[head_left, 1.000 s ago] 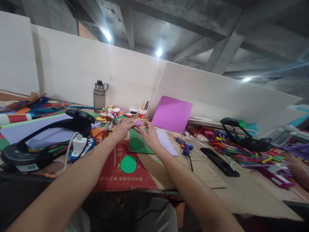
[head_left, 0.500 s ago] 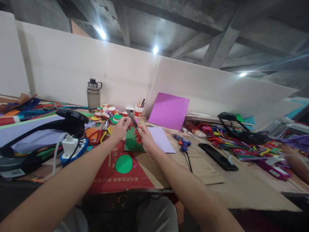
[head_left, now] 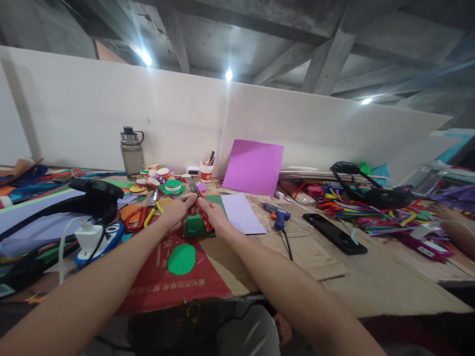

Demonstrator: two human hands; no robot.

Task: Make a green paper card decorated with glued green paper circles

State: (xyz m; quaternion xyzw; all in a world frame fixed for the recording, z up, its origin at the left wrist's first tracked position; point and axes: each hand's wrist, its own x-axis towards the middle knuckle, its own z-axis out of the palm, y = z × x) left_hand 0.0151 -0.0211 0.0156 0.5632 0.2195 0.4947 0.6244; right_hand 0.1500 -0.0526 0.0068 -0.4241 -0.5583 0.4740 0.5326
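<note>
My right hand [head_left: 215,215] grips a pair of scissors [head_left: 193,185] with orange-red handles, blades pointing up and away from me. My left hand [head_left: 180,209] is closed in a pinch beside the blades; what its fingertips hold, if anything, is hidden. Beneath both hands lies a dark green sheet [head_left: 193,227], partly covered by them. Nearer to me, a bright green paper circle [head_left: 181,259] rests on the red printed part of the cardboard [head_left: 163,291]. A lilac sheet [head_left: 243,213] lies just right of my right hand.
A blue glue gun [head_left: 281,219] and black phone [head_left: 334,233] lie to the right. Left are pliers [head_left: 154,212], red-handled scissors [head_left: 134,217] and a power strip [head_left: 100,247]. Behind stand a bottle [head_left: 132,155], pen cup [head_left: 206,173] and purple sheet [head_left: 254,167].
My hands have drawn slightly closer together and lower, and the scissors have come down with them. The whole view has shifted a little as my head turned.
</note>
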